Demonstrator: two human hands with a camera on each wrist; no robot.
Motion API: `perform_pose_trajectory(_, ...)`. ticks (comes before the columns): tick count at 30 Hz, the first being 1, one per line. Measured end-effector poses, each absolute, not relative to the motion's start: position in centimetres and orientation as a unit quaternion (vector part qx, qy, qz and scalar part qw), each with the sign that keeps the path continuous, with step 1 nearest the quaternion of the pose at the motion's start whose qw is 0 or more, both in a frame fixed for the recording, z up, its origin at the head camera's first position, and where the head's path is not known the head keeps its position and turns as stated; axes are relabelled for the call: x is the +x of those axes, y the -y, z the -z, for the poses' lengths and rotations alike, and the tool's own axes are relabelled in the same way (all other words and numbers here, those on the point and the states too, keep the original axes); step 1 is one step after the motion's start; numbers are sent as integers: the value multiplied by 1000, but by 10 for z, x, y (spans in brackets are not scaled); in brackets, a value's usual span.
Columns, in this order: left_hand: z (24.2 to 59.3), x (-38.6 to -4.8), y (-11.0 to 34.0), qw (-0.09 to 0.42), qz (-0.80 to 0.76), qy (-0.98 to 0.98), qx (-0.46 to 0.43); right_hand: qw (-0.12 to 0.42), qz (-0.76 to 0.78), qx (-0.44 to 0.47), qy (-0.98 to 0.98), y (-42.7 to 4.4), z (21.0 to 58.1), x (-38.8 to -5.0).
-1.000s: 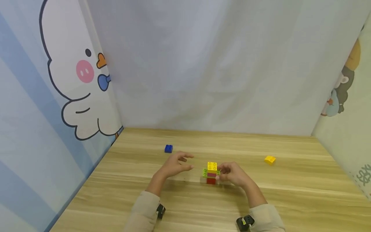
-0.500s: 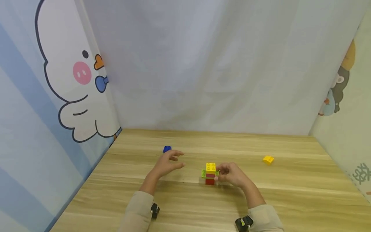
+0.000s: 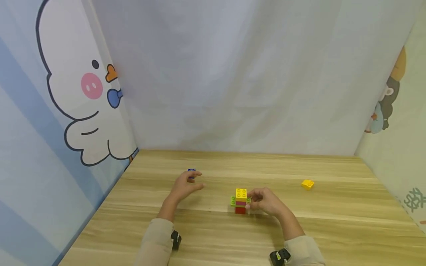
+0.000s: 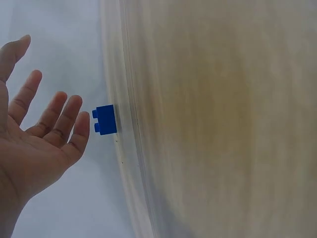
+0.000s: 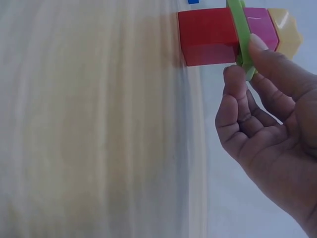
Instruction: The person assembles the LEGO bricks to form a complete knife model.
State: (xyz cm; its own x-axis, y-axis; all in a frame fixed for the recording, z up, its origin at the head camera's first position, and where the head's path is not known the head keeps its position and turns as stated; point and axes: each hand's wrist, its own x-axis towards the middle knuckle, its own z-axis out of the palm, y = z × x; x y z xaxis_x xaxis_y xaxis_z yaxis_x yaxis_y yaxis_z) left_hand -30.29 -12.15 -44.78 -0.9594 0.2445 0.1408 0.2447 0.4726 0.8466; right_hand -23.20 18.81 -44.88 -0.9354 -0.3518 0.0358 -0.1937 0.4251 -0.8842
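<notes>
A small tower of toy building bricks stands upright on the table: a red brick (image 3: pixel 240 210) at the bottom, a light green plate (image 3: pixel 233 201) across it, then a magenta brick (image 5: pixel 260 27) and a studded yellow brick (image 3: pixel 241 193) on top. From its right side my right hand (image 3: pixel 266 201) pinches the tower, thumb by the magenta brick and fingers against the green plate's end. My left hand (image 3: pixel 183 187), fingers spread and holding nothing, hovers just before a blue brick (image 4: pixel 106 120). That brick is mostly hidden behind the hand in the head view.
A yellow sloped brick (image 3: pixel 307 184) lies apart at the right on the wooden table (image 3: pixel 213 236). Behind the table hangs a pale curtain (image 3: pixel 239 81). Printed cartoon panels flank both sides.
My left hand has moved leftward, away from the tower, and now covers most of the blue brick in the head view. The right hand keeps its grip on the tower, which stays put.
</notes>
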Motion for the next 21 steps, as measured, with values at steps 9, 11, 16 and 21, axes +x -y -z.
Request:
perform_pose_trajectory(9, 454, -317, 126, 30, 509, 854, -101, 79, 501, -167, -845, -188, 443, -230)
perform_pose_trajectory(11, 456, -320, 127, 34, 514, 853, -87, 79, 499, -168, -846, -190, 448, -233)
perform_pose_trajectory(16, 459, -327, 132, 36, 521, 851, -48, 80, 503, -169, -844, -189, 449, -234)
perform_pose_trajectory(21, 463, -331, 134, 26, 533, 846, -11, 79, 505, -167, -843, -190, 449, -235)
